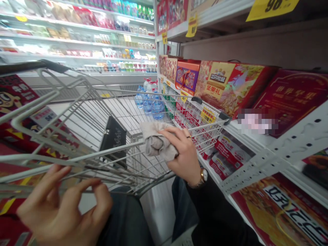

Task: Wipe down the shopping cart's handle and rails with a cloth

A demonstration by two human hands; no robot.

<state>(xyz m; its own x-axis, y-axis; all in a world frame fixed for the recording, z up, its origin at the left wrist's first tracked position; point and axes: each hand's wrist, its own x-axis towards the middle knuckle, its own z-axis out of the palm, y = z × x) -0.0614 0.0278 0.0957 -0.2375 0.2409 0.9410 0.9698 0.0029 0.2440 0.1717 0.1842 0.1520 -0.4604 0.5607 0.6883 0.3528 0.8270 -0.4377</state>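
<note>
A crumpled grey-beige cloth [156, 141] is wrapped over the near rim of a metal shopping cart [112, 149]. My right hand [183, 150] grips this cloth against the rail, with a ring on one finger and a watch at the wrist. Lower left, my left hand [66, 201] has its fingers apart and bent, and nothing shows in it. Its fingertips are at the cart's wire side, though whether they touch it I cannot tell. Inside the cart's wire frame stands a black panel [113, 141] with faint lettering.
Gift boxes [217, 85] line the white shelf on the right, above wrapped packs of bottles [188, 112]. Large blue water bottles [153, 104] stand on the floor ahead. A refrigerated display [77, 48] spans the back. Red printed boxes [23, 109] are at the left.
</note>
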